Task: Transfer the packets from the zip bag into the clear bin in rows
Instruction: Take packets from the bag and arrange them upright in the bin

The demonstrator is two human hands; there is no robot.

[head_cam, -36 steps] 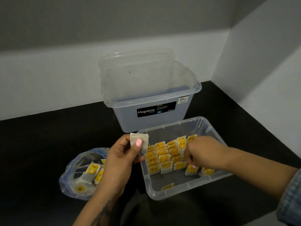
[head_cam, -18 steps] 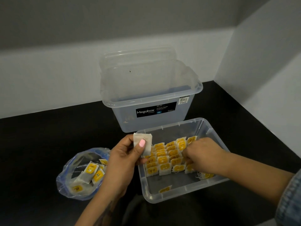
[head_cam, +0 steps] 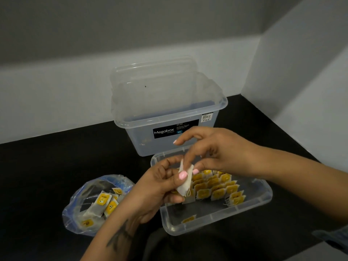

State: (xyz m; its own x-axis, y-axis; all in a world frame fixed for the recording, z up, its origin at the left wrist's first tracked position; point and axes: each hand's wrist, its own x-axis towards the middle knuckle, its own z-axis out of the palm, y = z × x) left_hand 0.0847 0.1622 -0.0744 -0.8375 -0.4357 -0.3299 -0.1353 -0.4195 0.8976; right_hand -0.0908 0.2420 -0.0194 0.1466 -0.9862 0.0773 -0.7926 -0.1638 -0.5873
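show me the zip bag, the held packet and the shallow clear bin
zip bag (head_cam: 79, 208), head view, its crumpled left side
held packet (head_cam: 185, 185), head view, its white paper middle
shallow clear bin (head_cam: 212, 226), head view, its near rim

- I note white packets (head_cam: 216, 187) with yellow tags
- clear bin (head_cam: 216, 221)
- zip bag (head_cam: 90, 204): clear, blue edge
- worktop (head_cam: 56, 166): black
- fingernails (head_cam: 182, 175): pink

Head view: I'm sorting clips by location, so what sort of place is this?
Probably a home counter corner: a black countertop meets plain pale walls, with a Megabox storage tub at the back.
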